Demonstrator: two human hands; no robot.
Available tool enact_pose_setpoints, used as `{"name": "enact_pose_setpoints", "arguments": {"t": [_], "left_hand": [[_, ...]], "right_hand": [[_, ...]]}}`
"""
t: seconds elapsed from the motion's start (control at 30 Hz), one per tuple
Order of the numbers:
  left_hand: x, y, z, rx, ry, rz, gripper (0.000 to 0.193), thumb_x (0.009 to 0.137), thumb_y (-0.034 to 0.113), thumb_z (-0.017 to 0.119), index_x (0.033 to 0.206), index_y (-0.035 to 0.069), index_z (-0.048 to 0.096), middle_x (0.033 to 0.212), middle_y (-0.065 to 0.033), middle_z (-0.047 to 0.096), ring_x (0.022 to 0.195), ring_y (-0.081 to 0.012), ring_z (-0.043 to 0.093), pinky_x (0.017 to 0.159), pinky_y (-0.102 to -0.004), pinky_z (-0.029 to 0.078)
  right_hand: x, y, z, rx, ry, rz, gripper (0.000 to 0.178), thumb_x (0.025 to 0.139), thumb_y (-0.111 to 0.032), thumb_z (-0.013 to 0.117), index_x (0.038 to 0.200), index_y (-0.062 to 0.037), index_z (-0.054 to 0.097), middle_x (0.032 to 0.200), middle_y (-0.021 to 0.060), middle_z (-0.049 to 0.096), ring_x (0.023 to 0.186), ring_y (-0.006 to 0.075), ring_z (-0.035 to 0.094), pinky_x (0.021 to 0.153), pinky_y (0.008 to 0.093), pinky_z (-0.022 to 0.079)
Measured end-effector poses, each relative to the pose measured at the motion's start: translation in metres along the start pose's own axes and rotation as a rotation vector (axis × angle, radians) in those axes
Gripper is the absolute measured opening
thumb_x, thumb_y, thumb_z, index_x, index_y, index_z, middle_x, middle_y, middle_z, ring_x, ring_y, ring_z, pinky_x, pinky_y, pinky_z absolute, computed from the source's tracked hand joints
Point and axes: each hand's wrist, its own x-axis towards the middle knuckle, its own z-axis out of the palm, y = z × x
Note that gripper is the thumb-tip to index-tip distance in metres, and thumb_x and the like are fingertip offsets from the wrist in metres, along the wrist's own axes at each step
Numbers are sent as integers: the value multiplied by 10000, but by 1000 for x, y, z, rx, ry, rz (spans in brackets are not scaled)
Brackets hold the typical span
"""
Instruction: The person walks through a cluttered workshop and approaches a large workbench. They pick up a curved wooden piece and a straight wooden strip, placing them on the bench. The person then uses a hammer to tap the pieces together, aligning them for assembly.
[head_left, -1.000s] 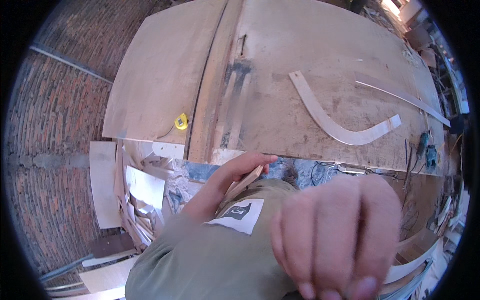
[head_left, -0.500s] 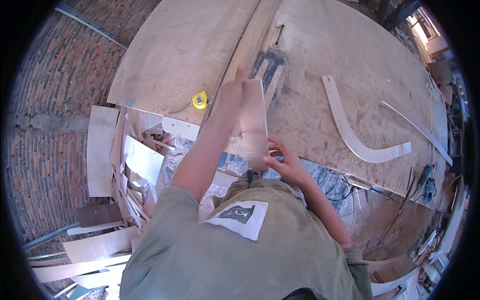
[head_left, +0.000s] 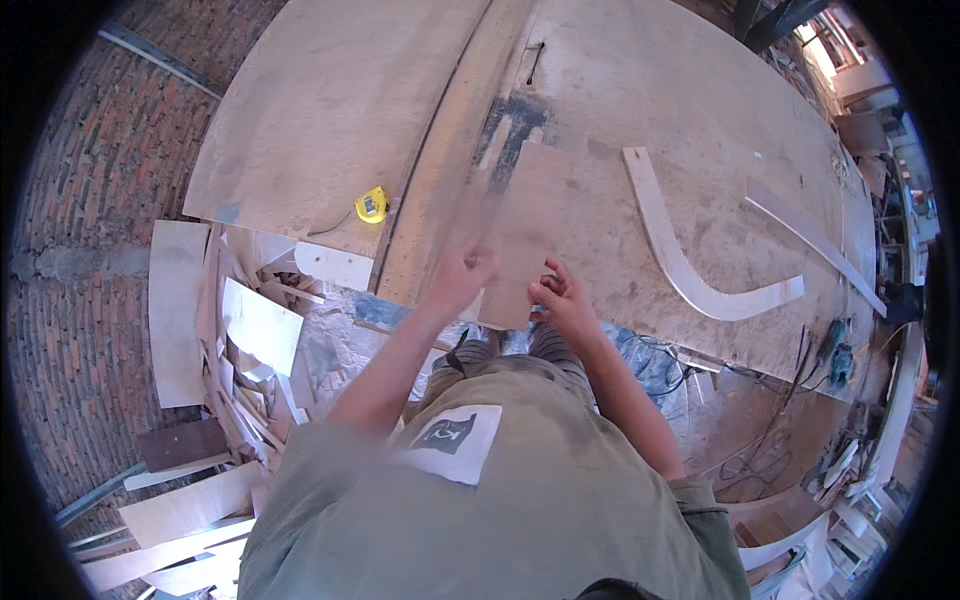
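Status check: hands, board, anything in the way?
Left hand, blurred, and right hand flank board; grips unclear. Tape measure off left. Curved wooden strip off right. Neither touching board.

Mid-frame, a board is between left hand and right hand; on the table a tape measure lies left, two strips right.

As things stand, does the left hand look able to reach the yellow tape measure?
Probably yes: the yellow tape measure lies ahead and to the left of the left hand, and I see nothing standing between them on the worktable.
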Motion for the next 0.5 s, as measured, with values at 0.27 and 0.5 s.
{"name": "enact_pose_setpoints", "arguments": {"t": [0.27, 0.5], "left_hand": [[6, -30, 35, 343, 310, 91, 417, 840, 160, 780, 1209, -11, 691, 1118, -140, 651, 957, -253, 682, 854, -371, 555], [41, 10, 13, 869, 434, 343, 516, 758, 222, 829, 1223, 68, 667, 1277, -149, 574, 1244, -353, 529, 1064, -493, 413]], "right_hand": [[80, -4, -32, -56, 11, 184, 561, 988, -165, 650, 1507, -160, 436, 1027, 24, 623, 921, 143, 641, 728, 353, 576], [172, -38, -32, 14, -29, 132, 563, 980, -146, 644, 1506, -184, 446, 1008, 41, 634, 832, 173, 670, 728, 361, 579]]}}
